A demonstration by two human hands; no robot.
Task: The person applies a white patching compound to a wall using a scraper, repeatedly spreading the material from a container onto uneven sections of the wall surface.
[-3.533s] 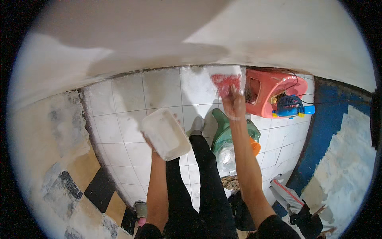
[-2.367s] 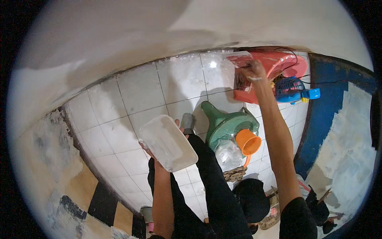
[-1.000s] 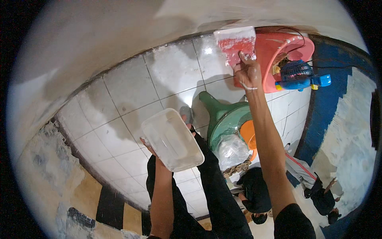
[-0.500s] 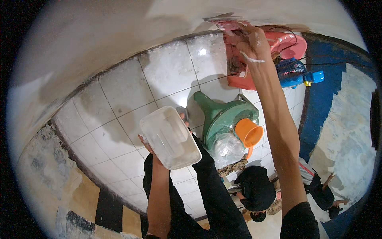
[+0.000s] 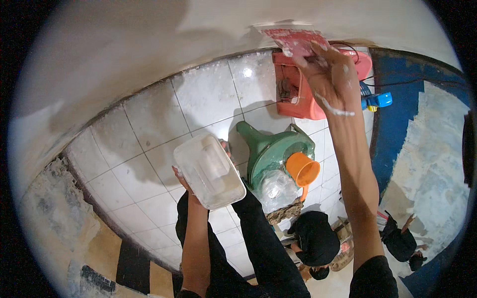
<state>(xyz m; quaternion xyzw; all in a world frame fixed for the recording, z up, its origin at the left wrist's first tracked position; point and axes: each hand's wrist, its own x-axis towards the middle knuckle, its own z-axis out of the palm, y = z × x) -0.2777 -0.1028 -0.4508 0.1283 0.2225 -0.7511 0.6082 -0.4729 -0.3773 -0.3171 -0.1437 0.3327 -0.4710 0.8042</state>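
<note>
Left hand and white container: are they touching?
Touching. In the head view, the left hand supports the white container, pressed to its left side, with fingers at the opposite edge.

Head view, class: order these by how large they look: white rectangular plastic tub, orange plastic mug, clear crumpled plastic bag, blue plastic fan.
1. White rectangular plastic tub
2. Orange plastic mug and clear crumpled plastic bag: too alike to rank
3. Blue plastic fan, judging only its visible part
</note>
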